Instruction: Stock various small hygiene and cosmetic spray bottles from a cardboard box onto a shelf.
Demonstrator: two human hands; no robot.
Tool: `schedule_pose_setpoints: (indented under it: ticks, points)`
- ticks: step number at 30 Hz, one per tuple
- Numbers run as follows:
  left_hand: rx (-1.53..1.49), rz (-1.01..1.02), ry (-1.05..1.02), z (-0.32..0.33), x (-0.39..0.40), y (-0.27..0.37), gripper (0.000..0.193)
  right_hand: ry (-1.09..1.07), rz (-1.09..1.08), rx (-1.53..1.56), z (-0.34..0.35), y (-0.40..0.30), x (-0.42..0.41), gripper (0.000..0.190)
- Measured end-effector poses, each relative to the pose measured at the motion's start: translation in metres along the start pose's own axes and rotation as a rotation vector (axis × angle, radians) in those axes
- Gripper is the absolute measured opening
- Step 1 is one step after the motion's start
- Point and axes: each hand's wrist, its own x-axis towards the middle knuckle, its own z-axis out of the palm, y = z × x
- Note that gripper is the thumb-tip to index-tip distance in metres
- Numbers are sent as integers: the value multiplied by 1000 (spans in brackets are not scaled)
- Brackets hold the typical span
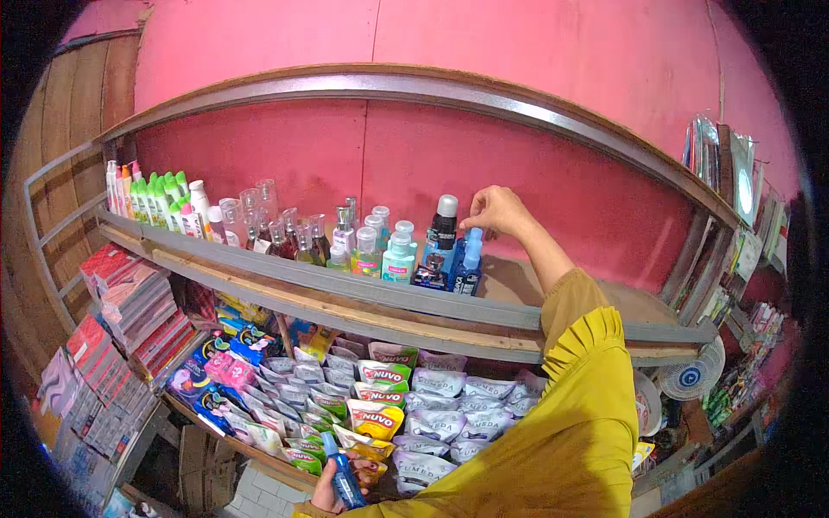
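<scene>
My left hand (327, 487), low in the picture, grips a blue spray bottle (348, 484) with a light blue cap. On the upper shelf (511, 281), my right hand (497, 210) is bent down with its fingertips at the tops of blue bottles. A blue bottle with a pale blue cap (467, 269) stands upright below it, near the shelf's front rail. Whether the fingers pinch a bottle behind this one is hidden. Just left of the hand stands a dark can with a grey cap (445, 223), with a small dark blue box (430, 275) in front.
A grey front rail (311, 278) edges the shelf. Turquoise bottles (398, 259), glass perfume bottles (304, 243) and green-capped bottles (155, 201) stand farther left. Below lie several refill pouches (434, 424) and stacked boxes (139, 298). A fan (692, 375) is at the right.
</scene>
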Motion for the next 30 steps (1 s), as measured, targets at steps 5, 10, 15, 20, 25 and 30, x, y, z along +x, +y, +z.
schedule_pose_setpoints:
  ticks: [5, 10, 15, 20, 25, 30]
  points:
    - [-49, -18, -47, 3, 3, 1, 52, -19, -46, -41, -3, -1, 0, 28]
    - [-49, -33, 11, 6, 3, 0, 53, -52, -35, -53, -5, -15, -7, 26]
    - [24, -46, -8, 11, 1, 5, 57, -64, -37, -5, -4, -15, -4, 27]
    - [-12, -62, -89, 2, 1, 1, 56, -63, -20, -28, -6, -12, -6, 30]
    - [-28, -54, -51, 8, -4, 1, 58, -11, -85, -55, -17, -11, -11, 35]
    - [-161, -45, -81, 23, 3, 12, 55, 375, -222, 204, -47, -21, -42, 31]
